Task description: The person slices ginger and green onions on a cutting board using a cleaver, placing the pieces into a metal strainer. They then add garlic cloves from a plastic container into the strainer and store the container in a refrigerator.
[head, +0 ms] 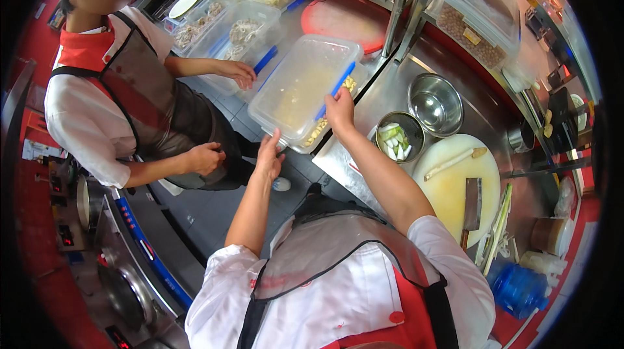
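Note:
A translucent plastic food container (319, 137) with pale yellow pieces inside stands in front of me, at the left end of the steel counter. Its clear lid (304, 85), with blue side latches, lies over it. My right hand (340, 109) grips the lid's edge at the near blue latch (343, 83). By the container's near left corner, my left hand (269, 156) has its fingers apart; whether it touches the corner is hard to tell. Across from me stands a co-worker, one hand (238, 73) reaching toward the container and the other (205, 158) loosely closed.
On the steel counter (375, 85) are a steel bowl (435, 105), a bowl of cut scallions (395, 141) and a round cutting board (443, 197) bearing a cleaver (473, 202). Behind are a red-rimmed board (346, 19) and food tubs (253, 22). A cooking unit (146, 246) stands left.

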A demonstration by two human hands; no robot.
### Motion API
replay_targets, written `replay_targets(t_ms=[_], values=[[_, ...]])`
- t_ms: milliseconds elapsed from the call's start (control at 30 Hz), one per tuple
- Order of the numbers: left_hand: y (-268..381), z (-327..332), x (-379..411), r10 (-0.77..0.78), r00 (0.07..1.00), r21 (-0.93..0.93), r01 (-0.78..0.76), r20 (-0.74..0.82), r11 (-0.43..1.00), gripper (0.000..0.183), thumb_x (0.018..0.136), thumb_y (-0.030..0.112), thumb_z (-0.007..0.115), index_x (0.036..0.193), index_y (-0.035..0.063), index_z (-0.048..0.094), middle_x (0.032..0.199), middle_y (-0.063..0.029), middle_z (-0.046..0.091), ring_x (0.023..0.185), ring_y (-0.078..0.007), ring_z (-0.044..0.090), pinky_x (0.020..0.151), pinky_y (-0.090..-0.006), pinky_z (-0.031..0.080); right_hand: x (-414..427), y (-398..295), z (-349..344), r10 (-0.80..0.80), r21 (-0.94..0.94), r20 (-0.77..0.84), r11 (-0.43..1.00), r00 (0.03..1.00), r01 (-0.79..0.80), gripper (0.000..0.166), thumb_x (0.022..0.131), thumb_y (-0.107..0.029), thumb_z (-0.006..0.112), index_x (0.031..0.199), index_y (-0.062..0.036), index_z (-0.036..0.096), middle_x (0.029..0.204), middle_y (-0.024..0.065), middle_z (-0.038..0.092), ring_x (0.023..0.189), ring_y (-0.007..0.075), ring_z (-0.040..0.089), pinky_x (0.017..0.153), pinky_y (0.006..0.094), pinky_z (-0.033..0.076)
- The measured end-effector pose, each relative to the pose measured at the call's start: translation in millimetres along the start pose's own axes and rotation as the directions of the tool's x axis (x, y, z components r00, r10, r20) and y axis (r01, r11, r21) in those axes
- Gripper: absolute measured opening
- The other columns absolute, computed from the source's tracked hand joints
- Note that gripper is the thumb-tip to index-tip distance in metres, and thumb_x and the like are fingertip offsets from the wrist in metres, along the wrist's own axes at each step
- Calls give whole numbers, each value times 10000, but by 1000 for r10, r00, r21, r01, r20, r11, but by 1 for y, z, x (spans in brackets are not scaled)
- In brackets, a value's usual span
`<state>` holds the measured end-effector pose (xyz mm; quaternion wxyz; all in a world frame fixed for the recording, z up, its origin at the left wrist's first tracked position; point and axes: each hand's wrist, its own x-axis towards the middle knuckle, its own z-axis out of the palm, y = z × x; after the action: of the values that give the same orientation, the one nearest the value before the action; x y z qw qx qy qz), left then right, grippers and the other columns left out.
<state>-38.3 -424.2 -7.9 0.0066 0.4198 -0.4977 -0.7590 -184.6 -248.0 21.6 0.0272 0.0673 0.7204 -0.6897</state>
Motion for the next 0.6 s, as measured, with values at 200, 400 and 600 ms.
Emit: replay_targets(t_ms=[200,400,600], values=[[79,13,14,210,961,-362,-133,181,923,419,990,316,610,1233,-16,530,1120,-94,638,1103,-252,618,916,-361,523,35,-55,29,63,433,362,872,930,-227,117,908,-137,588,860,-52,525,732,45,548,649,143,569,630,311,554],[105,20,86,169,980,-656,-57,109,753,445,955,61,469,1383,-37,396,1351,-230,516,1222,-360,552,1048,-472,500,86,18,49,188,-164,93,971,978,-171,208,927,-185,591,1023,-5,632,993,142,650,886,245,650,768,393,538],[41,26,144,108,926,396,-257,361,882,591,882,8,476,1468,18,394,1526,-231,272,1319,-381,438,1053,-440,436,60,76,82,332,-716,-164,607,929,-344,800,851,-250,637,1553,-148,268,1596,142,192,1478,316,165,1194,470,157]])
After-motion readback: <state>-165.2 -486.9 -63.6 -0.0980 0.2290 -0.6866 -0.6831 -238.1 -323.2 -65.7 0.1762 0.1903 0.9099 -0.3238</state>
